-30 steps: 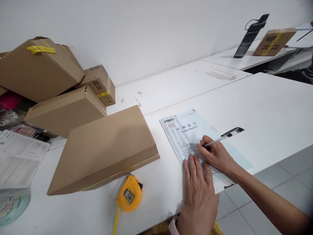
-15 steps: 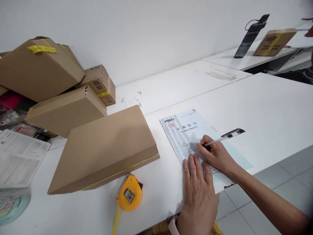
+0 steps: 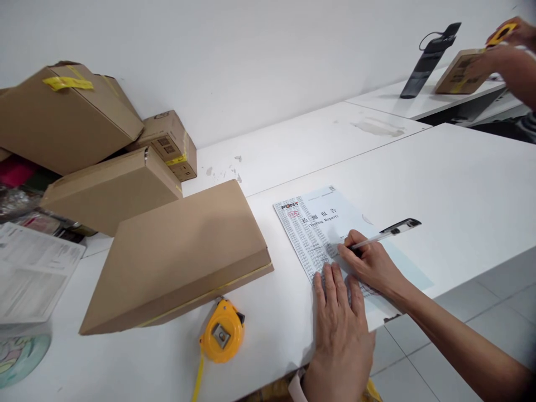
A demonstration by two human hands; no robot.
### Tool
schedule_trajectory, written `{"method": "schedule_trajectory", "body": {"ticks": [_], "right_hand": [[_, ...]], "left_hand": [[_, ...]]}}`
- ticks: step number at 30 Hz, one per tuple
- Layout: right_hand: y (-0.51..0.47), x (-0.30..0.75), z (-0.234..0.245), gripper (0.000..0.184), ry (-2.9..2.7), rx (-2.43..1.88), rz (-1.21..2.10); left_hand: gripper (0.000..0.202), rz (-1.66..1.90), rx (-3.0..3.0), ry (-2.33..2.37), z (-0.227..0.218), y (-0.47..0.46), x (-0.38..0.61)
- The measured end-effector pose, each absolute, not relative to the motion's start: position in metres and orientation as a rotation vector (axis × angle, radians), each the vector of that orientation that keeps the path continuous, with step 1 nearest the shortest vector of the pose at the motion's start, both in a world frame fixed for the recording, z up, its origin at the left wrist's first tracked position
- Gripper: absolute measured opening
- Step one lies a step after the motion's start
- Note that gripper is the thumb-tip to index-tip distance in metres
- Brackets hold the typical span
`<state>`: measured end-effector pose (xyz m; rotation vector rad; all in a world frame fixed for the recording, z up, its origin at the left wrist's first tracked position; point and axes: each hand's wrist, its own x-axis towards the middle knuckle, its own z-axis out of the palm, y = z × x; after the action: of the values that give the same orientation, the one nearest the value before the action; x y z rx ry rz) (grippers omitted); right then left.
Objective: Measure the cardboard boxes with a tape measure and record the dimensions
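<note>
A printed testing report sheet [image 3: 320,220] lies on the white table [image 3: 460,190] near its front edge. My left hand [image 3: 341,329] lies flat on the sheet's lower part, fingers stretched out. My right hand [image 3: 371,265] is closed around a clear pen with a black cap [image 3: 387,233], its tip on the sheet. A flat cardboard box [image 3: 180,254] lies to the left of the sheet. A yellow tape measure [image 3: 221,333] sits in front of that box.
More cardboard boxes [image 3: 71,120] are piled at the back left, with papers [image 3: 33,271] at the left edge. At the far right another person's hands [image 3: 505,53] touch a small box [image 3: 458,72] on a further table, beside a leaning black holder [image 3: 427,61].
My hands and the pen have barely moved. Another person's hands have come into view at the far right, over the small box.
</note>
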<state>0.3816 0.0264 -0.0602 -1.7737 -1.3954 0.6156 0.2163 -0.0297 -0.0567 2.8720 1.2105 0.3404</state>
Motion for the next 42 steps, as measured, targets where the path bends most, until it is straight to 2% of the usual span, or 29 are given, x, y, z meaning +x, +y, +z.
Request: {"method": "schedule_trajectory", "body": {"ticks": [28,42], "right_hand": [[0.028,0.381,-0.055,0.028,-1.378,-1.830,0.622],[0.027,0.381,-0.054,0.028,-1.392,-1.818,0.613]], "left_hand": [[0.088,0.351,2.840,1.180,-0.062,-0.029,0.217],[0.097,0.379,2.754,1.183,-0.068,-0.032,0.219]]}}
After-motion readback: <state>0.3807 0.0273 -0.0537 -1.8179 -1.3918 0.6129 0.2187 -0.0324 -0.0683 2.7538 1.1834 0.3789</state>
